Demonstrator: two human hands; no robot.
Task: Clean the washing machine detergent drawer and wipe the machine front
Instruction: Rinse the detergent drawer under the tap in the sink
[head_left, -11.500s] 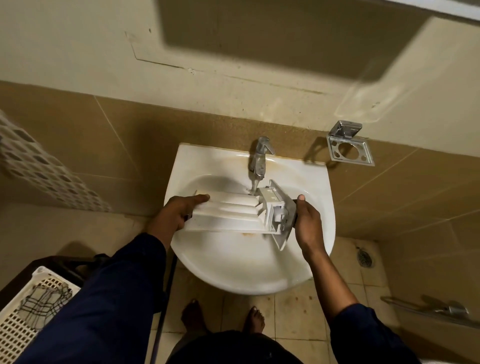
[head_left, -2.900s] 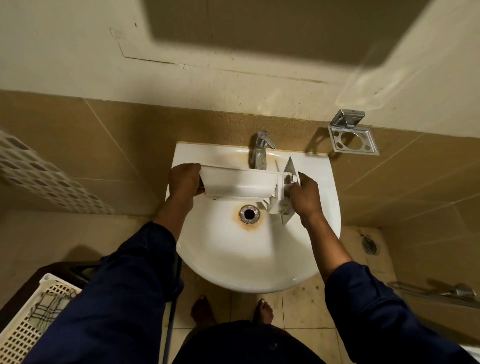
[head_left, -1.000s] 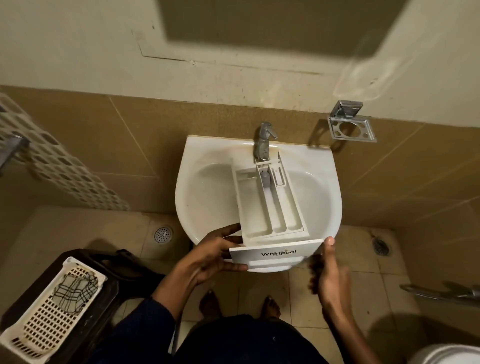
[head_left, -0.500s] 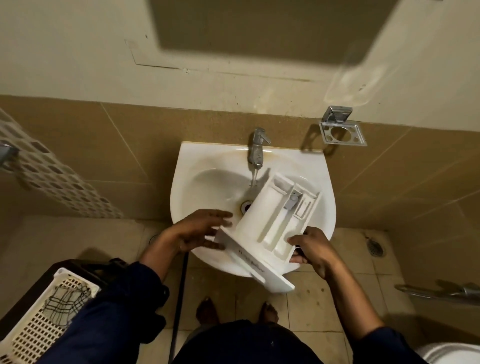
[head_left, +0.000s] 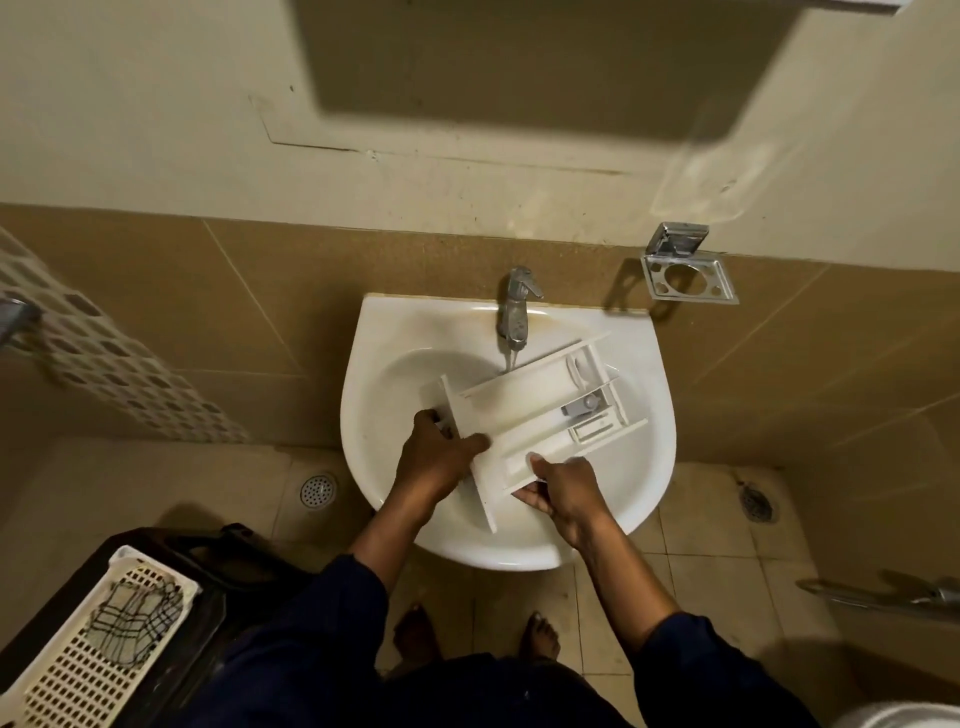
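Observation:
The white detergent drawer (head_left: 540, 410) lies slanted over the white sink (head_left: 644, 467), compartments facing up, its front panel at the lower left and its far end below the chrome tap (head_left: 514, 312). A thin stream of water falls from the tap behind the drawer. My left hand (head_left: 431, 457) grips the drawer at its front panel. My right hand (head_left: 563, 491) holds the near side wall, thumb on the rim. The washing machine is not in view.
A white plastic basket (head_left: 78, 660) with a checked cloth (head_left: 137, 618) sits on a dark stand at lower left. A chrome holder (head_left: 688, 275) hangs on the tiled wall right of the sink. Floor drains (head_left: 318, 489) lie on both sides, a metal bar (head_left: 883, 597) at right.
The drawer has turned further, its front panel swinging left and up into the sink basin. Both hands shifted with it, the left hand up onto the front panel.

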